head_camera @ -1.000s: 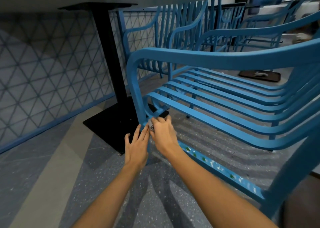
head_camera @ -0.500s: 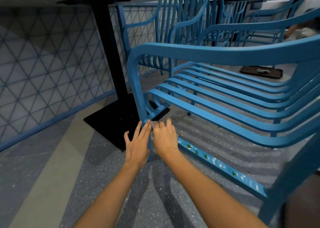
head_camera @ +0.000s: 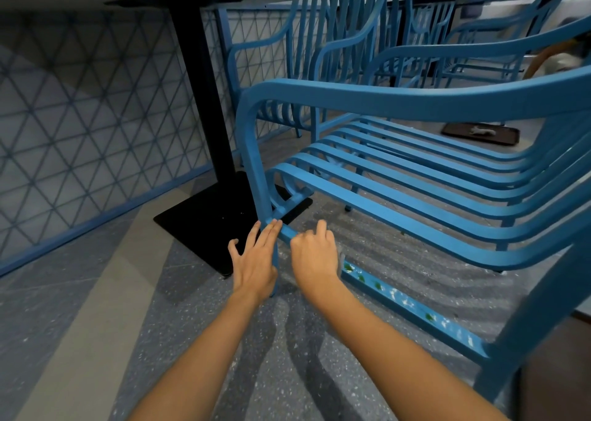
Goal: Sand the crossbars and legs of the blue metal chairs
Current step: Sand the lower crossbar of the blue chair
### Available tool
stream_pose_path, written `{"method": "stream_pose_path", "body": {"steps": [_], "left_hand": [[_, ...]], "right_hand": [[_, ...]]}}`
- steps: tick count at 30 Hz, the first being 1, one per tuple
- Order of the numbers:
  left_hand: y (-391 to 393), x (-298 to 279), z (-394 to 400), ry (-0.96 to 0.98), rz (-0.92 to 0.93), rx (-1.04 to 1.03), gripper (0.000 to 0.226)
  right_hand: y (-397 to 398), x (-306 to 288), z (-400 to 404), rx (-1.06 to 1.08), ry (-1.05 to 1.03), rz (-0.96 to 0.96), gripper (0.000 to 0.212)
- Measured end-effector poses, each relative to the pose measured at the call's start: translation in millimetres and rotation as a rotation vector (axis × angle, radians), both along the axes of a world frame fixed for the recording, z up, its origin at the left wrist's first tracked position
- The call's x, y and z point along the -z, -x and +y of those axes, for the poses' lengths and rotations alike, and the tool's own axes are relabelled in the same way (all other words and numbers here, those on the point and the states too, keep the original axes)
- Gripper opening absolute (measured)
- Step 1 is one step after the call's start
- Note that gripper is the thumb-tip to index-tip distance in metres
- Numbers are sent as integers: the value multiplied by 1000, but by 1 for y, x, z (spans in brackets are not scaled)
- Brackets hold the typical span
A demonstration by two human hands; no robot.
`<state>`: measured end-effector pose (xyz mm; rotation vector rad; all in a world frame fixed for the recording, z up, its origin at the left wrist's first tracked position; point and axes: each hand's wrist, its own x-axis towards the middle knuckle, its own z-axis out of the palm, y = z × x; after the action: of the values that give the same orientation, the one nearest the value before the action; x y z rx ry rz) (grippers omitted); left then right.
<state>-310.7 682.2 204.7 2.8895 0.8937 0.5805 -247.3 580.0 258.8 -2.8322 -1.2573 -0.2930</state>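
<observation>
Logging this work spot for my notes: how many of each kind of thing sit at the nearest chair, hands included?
Hands: 2 (left hand, right hand on crossbar)
Blue chair, nearest: 1
Black table pedestal: 1
Dark tray on floor: 1
Total: 5
Farther chairs overlap too much to count.

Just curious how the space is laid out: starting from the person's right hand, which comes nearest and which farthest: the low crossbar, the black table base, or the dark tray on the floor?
From the right hand:
1. Low crossbar: under the hand, running right.
2. Black table base: to the left, beyond the chair leg.
3. Dark tray: far back on the floor, upper right.
</observation>
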Motion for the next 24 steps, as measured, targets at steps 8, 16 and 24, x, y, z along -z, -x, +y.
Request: {"method": "stream_pose_path", "body": {"steps": [8, 16, 24], "left_hand": [[1, -7, 8, 120, -110, -31, 82], [-1, 0, -2, -40, 44, -23, 82], [-8, -4, -11, -161, 202, -75, 91]], "right_hand": [[-1, -10, 28, -30, -57, 50, 33], [-4, 17, 22, -53, -93, -2, 47], [-1, 27, 3, -54, -76, -51, 53]]}}
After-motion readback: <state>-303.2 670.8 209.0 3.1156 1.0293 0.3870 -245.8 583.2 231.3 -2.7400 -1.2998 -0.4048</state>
